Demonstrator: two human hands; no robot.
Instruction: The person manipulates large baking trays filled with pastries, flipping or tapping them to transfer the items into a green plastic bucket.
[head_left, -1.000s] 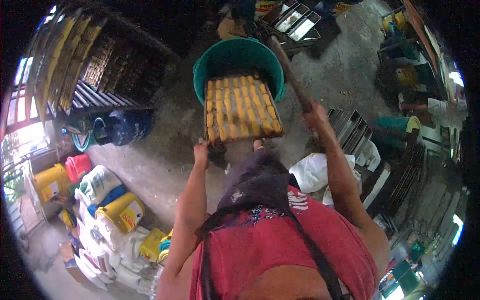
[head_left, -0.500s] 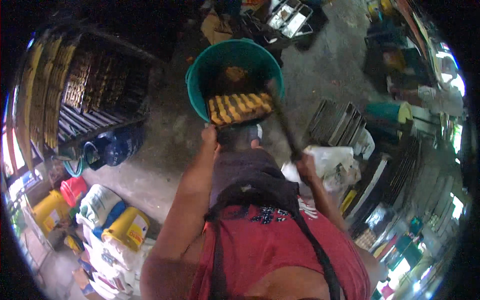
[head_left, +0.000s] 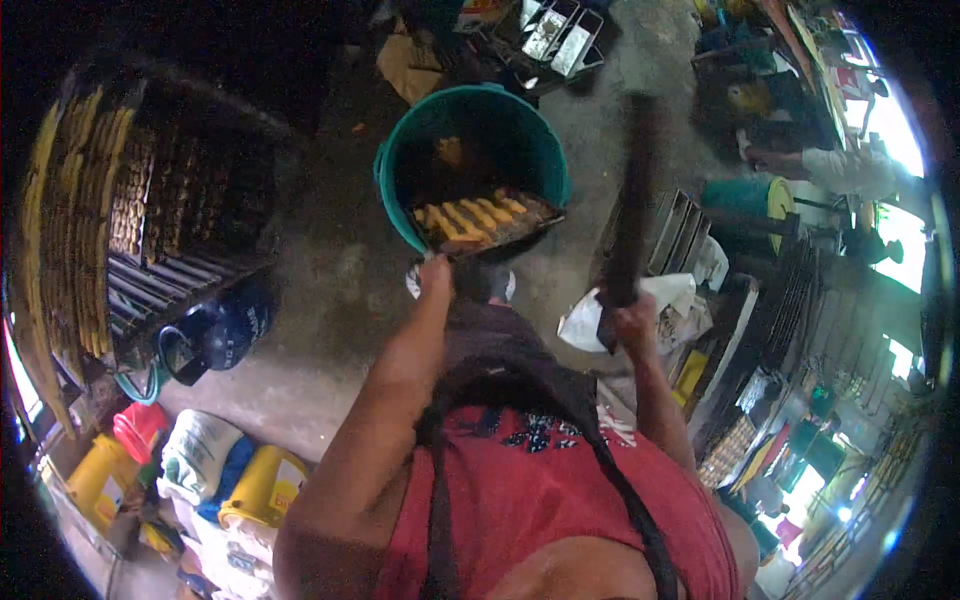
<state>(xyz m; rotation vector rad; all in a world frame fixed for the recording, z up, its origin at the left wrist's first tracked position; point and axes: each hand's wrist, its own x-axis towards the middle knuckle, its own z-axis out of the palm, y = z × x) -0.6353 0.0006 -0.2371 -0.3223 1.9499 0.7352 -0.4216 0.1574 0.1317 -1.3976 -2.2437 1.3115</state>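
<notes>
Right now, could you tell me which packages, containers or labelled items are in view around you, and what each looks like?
Yellow jug: lower left on the floor, squat, with a label patch.
White sack: beside that jug, soft and bulging, greenish print.
Red container: further left, small and rounded.
Second yellow jug: at the far left edge.
White bag: right of centre, crumpled, behind the right hand.
No screens are visible.

A bakery workshop: racks of baked goods [head_left: 110,200], stacked metal trays [head_left: 680,235], concrete floor.
</notes>
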